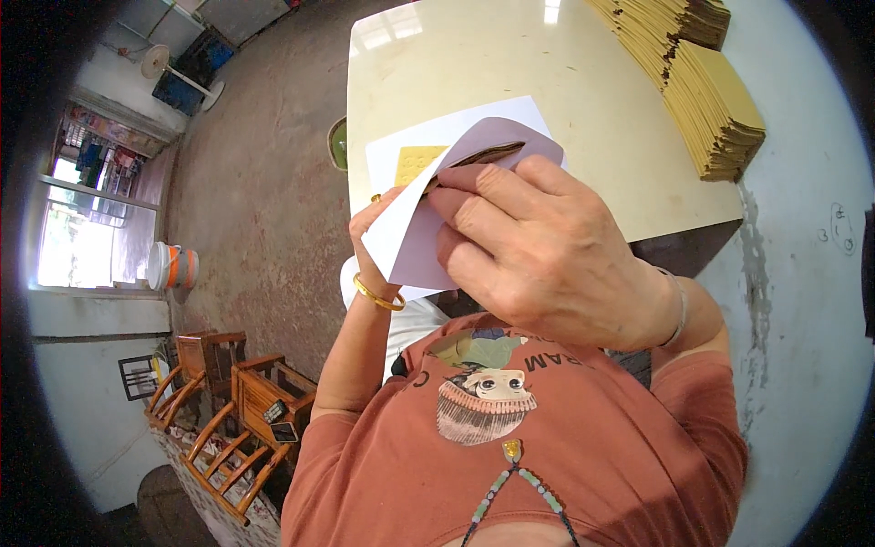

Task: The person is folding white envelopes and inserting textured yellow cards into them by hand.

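A folded white paper [403, 223] is raised over the table's near edge, its shaded inner side looking lilac. My left hand [372, 223] grips it from the left, most of its fingers hidden behind the paper. My right hand [547, 242] reaches in from the right, its bent fingers closed at the fold, with their tips partly hidden. A thin brownish layered edge [499, 153] shows inside the fold, just above those fingers. Behind, a white sheet [381, 157] lies on the table with a yellow dotted sheet [417, 162] on it.
Stacks of yellow folded paper [711, 109] line the right side of the cream table [602, 100], beside a pale wall. On the floor to the left stand wooden chairs [241, 401], with a phone [284, 432] on one, a white-and-orange bucket [173, 266] and a fan [157, 62].
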{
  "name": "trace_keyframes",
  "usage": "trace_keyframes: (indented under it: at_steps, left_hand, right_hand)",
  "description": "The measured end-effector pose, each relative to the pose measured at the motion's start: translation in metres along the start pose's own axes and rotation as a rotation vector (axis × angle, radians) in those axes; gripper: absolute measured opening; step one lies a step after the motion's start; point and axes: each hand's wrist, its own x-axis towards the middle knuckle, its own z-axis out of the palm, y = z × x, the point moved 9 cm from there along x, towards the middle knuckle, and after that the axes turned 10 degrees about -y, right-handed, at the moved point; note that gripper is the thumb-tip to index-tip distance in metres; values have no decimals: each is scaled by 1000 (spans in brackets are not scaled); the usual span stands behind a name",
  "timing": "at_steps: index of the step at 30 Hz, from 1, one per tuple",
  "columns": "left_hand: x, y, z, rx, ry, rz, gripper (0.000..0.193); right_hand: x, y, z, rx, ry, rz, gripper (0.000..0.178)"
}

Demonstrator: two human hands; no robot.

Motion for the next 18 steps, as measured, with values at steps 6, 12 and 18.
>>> trace_keyframes:
  at_steps: [6,12,18]
  left_hand:
    - [-2,10,-1,159,51,28,18]
    - [-2,12,-1,289,11,80,18]
    - [-2,16,11,-188,12,3,20]
  right_hand:
    - [-2,-3,2,-9,-7,-7,14]
    - [-2,-5,4,-5,-24,-12,15]
    - [0,-1,3,0,-13,0,17]
